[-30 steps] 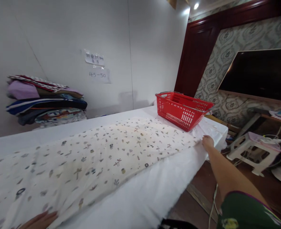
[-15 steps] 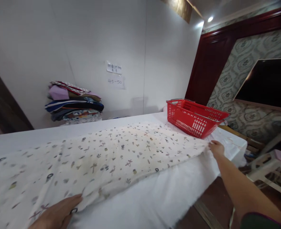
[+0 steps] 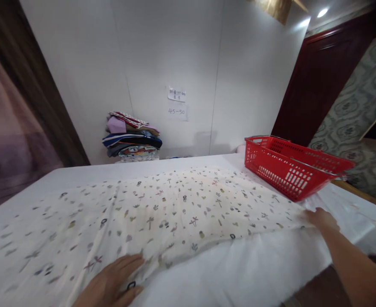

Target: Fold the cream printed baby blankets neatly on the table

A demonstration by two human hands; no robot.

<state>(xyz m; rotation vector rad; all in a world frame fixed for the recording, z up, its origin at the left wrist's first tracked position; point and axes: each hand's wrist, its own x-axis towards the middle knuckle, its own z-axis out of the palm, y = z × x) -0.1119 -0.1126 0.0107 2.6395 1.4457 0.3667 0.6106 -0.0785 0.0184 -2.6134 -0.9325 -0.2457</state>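
A long cream cloth (image 3: 181,213) printed with small palm trees, flamingos and leaves lies spread over the white-covered table, with some soft creases. On its near edge, towards the left, rests my left hand (image 3: 113,279), fingers stretched out and thumb apart on the fabric. At the cloth's right end, my right hand (image 3: 322,219) is closed around the corner, close to the front of a red basket. Its fingertips are partly blurred.
A red plastic basket (image 3: 293,168) with metal handles stands at the table's right. Folded fabrics (image 3: 132,136) are stacked at the back against a pale wall (image 3: 188,51) bearing paper notes (image 3: 177,104). Pinkish curtains (image 3: 12,128) hang on the left. The white table (image 3: 207,268) has its front edge nearby.
My view has swung to the left, so everything appears further right. My left hand's fingers and thumb now show more fully on the cloth. My right hand remains at the cloth's corner.
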